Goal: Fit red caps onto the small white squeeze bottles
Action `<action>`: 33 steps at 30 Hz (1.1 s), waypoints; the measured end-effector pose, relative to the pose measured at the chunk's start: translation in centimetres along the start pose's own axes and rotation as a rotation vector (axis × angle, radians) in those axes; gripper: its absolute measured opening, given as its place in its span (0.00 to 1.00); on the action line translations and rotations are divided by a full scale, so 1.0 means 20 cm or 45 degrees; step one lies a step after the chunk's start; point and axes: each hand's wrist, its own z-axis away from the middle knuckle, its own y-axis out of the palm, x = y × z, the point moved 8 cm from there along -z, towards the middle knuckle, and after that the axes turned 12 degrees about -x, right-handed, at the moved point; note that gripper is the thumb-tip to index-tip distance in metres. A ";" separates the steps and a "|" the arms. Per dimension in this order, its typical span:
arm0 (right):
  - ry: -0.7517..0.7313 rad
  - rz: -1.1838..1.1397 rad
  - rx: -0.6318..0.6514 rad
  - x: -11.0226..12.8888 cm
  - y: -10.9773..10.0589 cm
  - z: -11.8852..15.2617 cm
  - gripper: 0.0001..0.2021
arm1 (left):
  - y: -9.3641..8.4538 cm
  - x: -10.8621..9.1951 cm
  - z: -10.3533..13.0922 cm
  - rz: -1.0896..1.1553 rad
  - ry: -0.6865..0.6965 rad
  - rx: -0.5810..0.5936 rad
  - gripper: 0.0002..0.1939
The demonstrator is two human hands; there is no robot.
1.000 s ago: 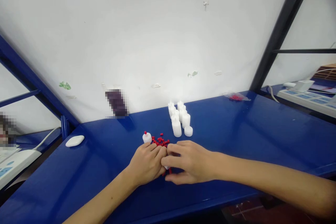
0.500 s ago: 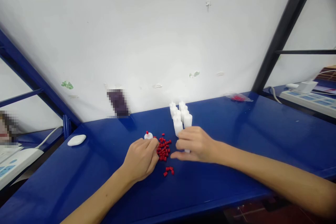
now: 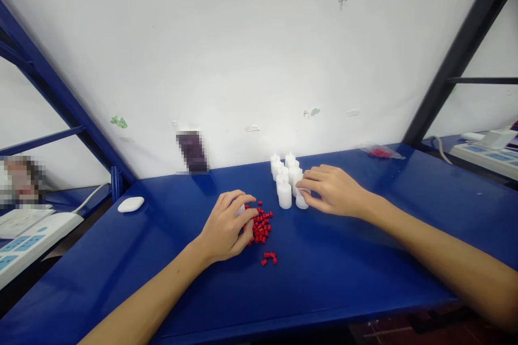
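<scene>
Several small white bottles (image 3: 285, 195) stand upright in two columns on the blue table (image 3: 324, 275). My right hand (image 3: 329, 191) has its fingers closed round the nearest white bottle (image 3: 301, 200) of the right column. Left of the bottles lies a pile of small red caps (image 3: 262, 226), with a few loose red caps (image 3: 271, 257) nearer the front edge. My left hand (image 3: 230, 223) reaches over the pile's left side, fingers curved and spread, its fingertips at the caps. Behind those fingers a white bottle (image 3: 240, 208) is partly hidden; whether a cap is pinched cannot be made out.
A white oval object (image 3: 130, 204) lies at the table's left. A clear bag with red pieces (image 3: 381, 153) rests at the back right. A pixelated dark object (image 3: 193, 152) leans at the wall. Power strips (image 3: 36, 240) are beyond the frame on both sides.
My right hand has moved up and right, and its bottle now stands at the near end of the right column. My left hand's fingers have spread over the caps. The view has shifted slightly.
</scene>
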 end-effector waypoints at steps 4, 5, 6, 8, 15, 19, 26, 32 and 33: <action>0.019 0.025 0.095 0.00 0.04 0.01 0.11 | -0.05 0.14 0.01 -0.198 -0.222 -0.061 0.11; 0.023 0.037 0.103 0.00 0.04 0.01 0.11 | -0.05 0.18 0.01 -0.245 -0.277 -0.054 0.11; 0.029 0.046 0.099 0.00 0.04 0.01 0.11 | -0.05 0.21 0.02 -0.270 -0.312 -0.031 0.12; 0.048 0.054 0.080 -0.01 0.03 0.01 0.11 | -0.02 0.25 0.04 -0.255 -0.328 0.050 0.13; 0.050 -0.011 -0.138 -0.02 -0.03 0.00 0.10 | 0.06 0.24 0.07 -0.148 -0.257 0.209 0.14; -0.043 -0.198 -0.344 0.07 -0.08 0.01 0.09 | -0.01 0.24 0.04 -0.146 -0.255 -0.007 0.15; 0.000 -0.502 -0.237 0.32 -0.04 -0.02 0.05 | -0.11 0.08 0.01 -0.013 -0.074 -0.305 0.20; -0.059 -0.561 -0.540 0.37 -0.11 -0.02 0.10 | 0.00 -0.14 0.00 0.089 0.175 -0.135 0.13; -0.056 -0.544 -0.552 0.37 -0.10 -0.02 0.11 | 0.02 -0.16 -0.01 0.060 0.202 -0.077 0.12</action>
